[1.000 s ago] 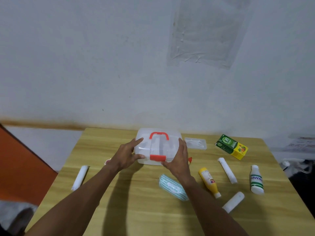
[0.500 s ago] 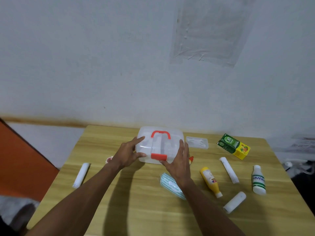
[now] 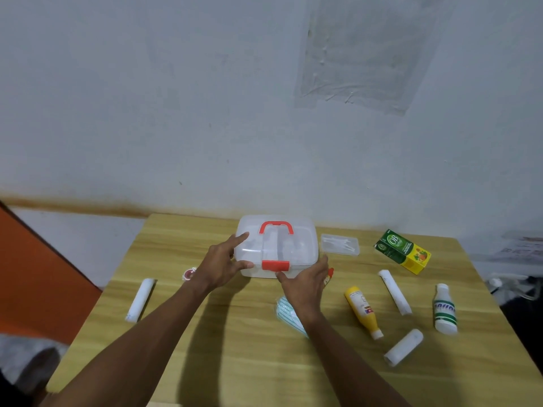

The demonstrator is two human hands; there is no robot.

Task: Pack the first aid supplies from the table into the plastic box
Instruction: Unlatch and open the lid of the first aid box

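The clear plastic box (image 3: 296, 239) stands closed at the table's far middle, with a red handle (image 3: 276, 226) on its lid and a red latch (image 3: 275, 265) in front. My left hand (image 3: 223, 265) holds its left front corner, index finger on the lid, thumb along the front. My right hand (image 3: 305, 286) touches the right front corner with straight fingers, thumb just below the latch. Loose supplies lie around: a striped mask pack (image 3: 286, 314) under my right wrist, a yellow bottle (image 3: 363, 311), a white-and-green bottle (image 3: 445, 309) and a green-yellow carton (image 3: 402, 251).
A clear swab case (image 3: 339, 244) lies right of the box. White rolls lie at the left (image 3: 140, 299), right (image 3: 395, 292) and front right (image 3: 404, 347). A small red round item (image 3: 189, 273) sits by my left wrist. The wooden table (image 3: 235, 362) stands against a wall.
My right hand has slid from the lid's right side down to the front right corner by the latch. My left hand keeps its hold on the box.
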